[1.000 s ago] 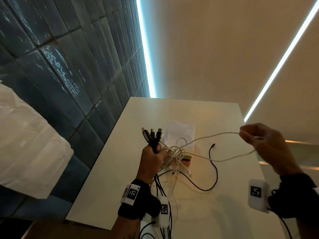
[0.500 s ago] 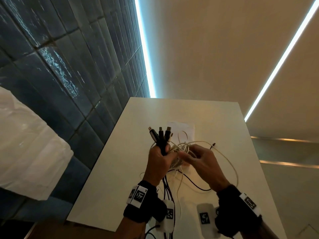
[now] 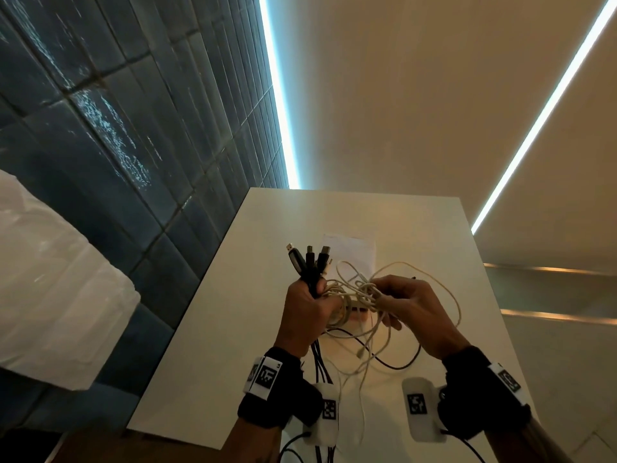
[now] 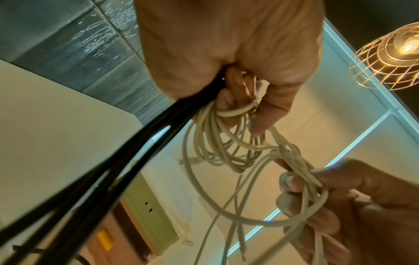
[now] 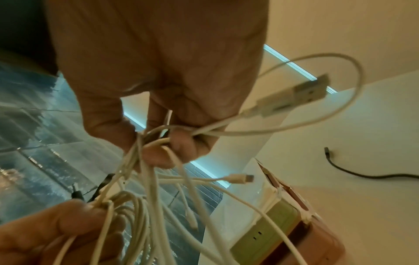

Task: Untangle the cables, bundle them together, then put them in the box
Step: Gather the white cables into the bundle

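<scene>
A bunch of black cables [image 3: 309, 262] with upright plugs is gripped in the curled left hand [image 3: 305, 315], together with loops of tangled white cables [image 3: 359, 295]. The same white strands are pinched by the right hand [image 3: 414, 312], its fingers [image 4: 292, 181] bent around them. Both hands are held above the pale surface [image 3: 434, 248], where a pink and green box [image 5: 281, 236] lies beneath and a loose black cable [image 5: 353, 172] beside it.

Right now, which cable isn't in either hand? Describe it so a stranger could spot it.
On the white table, just right of the hands, a black cable lies loose, its small plug pointing away. Unlike the white cables and the black bundle, nothing holds it.
</scene>
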`<state>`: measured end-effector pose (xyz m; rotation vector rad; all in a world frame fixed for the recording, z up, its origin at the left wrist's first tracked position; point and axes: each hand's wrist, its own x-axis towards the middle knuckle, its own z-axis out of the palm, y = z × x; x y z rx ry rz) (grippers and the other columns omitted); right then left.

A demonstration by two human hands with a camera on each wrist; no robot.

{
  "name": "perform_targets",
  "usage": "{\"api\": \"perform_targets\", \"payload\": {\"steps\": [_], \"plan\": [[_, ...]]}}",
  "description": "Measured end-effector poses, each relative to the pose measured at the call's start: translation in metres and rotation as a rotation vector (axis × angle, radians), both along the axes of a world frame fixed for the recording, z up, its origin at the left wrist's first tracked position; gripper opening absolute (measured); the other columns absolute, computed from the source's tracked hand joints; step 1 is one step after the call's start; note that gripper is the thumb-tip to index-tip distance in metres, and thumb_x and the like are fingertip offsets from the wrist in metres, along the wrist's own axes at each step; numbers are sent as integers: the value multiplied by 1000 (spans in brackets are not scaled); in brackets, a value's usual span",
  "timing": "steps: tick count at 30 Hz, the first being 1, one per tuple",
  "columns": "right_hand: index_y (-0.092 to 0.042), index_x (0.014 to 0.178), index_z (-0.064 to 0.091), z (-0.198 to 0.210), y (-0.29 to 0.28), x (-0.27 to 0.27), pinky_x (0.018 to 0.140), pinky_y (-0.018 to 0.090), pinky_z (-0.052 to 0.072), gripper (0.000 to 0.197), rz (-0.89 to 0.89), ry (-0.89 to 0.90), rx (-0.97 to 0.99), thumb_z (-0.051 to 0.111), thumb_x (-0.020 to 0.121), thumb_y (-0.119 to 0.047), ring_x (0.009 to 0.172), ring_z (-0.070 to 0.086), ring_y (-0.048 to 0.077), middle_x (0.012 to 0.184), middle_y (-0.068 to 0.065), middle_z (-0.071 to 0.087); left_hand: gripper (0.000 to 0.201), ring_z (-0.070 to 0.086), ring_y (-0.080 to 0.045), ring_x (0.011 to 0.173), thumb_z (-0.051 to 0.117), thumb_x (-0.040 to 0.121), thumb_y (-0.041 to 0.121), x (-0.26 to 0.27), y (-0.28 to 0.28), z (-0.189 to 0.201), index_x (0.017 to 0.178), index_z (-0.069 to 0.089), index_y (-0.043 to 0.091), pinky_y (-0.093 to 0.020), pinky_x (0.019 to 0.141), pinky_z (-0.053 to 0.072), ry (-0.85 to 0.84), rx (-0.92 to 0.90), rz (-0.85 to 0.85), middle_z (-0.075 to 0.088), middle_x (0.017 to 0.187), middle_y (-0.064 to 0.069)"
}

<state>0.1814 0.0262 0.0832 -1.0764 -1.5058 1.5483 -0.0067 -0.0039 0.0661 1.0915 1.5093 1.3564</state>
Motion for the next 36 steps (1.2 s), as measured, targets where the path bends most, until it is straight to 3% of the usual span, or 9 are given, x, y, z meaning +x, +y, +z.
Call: {"api": "perform_targets", "payload": {"steps": [3, 6, 9, 15, 20, 26, 30, 33, 36], "plan": [[3, 100, 71, 0, -2, 4, 52, 32, 42, 24, 57, 134, -43, 66, 82, -12, 63, 55, 30, 80, 33, 62, 40, 29, -15, 47, 64, 72, -12, -3, 3, -1, 63, 36, 16, -22, 48, 35, -22, -19, 53, 33, 51, 6], [6, 93, 69, -1, -1, 6, 52, 33, 48, 18, 45, 248, -84, 59, 84, -7, 65, 61, 34, 79, 28, 65, 42, 27, -16, 48, 64, 75, -13, -7, 3, -4, 65, 36, 16, -21, 46, 33, -57, -31, 73, 31, 55, 1], [5, 99, 67, -1, 1, 5, 48, 31, 48, 15, 77, 210, -105, 58, 87, 2, 65, 63, 35, 88, 30, 68, 41, 27, -17, 48, 66, 76, -11, -7, 2, -3, 65, 37, 16, -21, 45, 32, -86, -26, 75, 33, 53, 1], [4, 106, 64, 3, 1, 3, 50, 30, 50, 21, 118, 184, -110, 62, 86, -1, 65, 64, 29, 94, 29, 69, 35, 30, -19, 49, 68, 71, -1, -7, -2, 0, 66, 38, 16, -24, 46, 34, -135, 10, 36, 35, 54, 0], [11, 99, 61, 1, 0, 0, 46, 26, 47, 32, 47, 148, -125, 69, 78, -12, 58, 60, 25, 80, 24, 68, 30, 38, -27, 61, 67, 66, 6, -4, -5, 3, 67, 39, 16, -38, 61, 42, -135, 2, -60, 37, 63, -10], [1, 89, 72, -5, -2, 0, 45, 27, 41, 31, -9, 117, -122, 73, 73, -26, 52, 50, 22, 71, 19, 64, 27, 51, -33, 77, 72, 71, 17, -5, -6, 4, 69, 46, 25, -49, 70, 44, -204, -55, -276, 42, 77, -14], [1, 87, 70, -6, -3, -1, 41, 27, 39, 30, -48, 200, -69, 75, 73, -25, 47, 50, 20, 69, 17, 66, 24, 61, -31, 83, 66, 83, 12, -6, -7, 2, 78, 43, 18, -47, 75, 44, -363, -91, -331, 48, 86, -18], [-2, 86, 71, -6, -4, -5, 42, 29, 46, 33, -85, 264, -23, 80, 70, -29, 53, 59, 25, 78, 22, 69, 24, 58, -18, 64, 61, 86, 9, -4, -6, 4, 78, 40, 17, -33, 63, 45, -429, -98, -364, 50, 70, -6], [2, 86, 68, -6, -3, -5, 45, 34, 48, 24, -119, 272, 4, 72, 75, -19, 59, 59, 34, 79, 25, 68, 28, 62, -15, 59, 55, 92, -3, 0, -7, 9, 79, 37, 13, -28, 55, 49, -351, -147, -415, 58, 67, -3]]}}
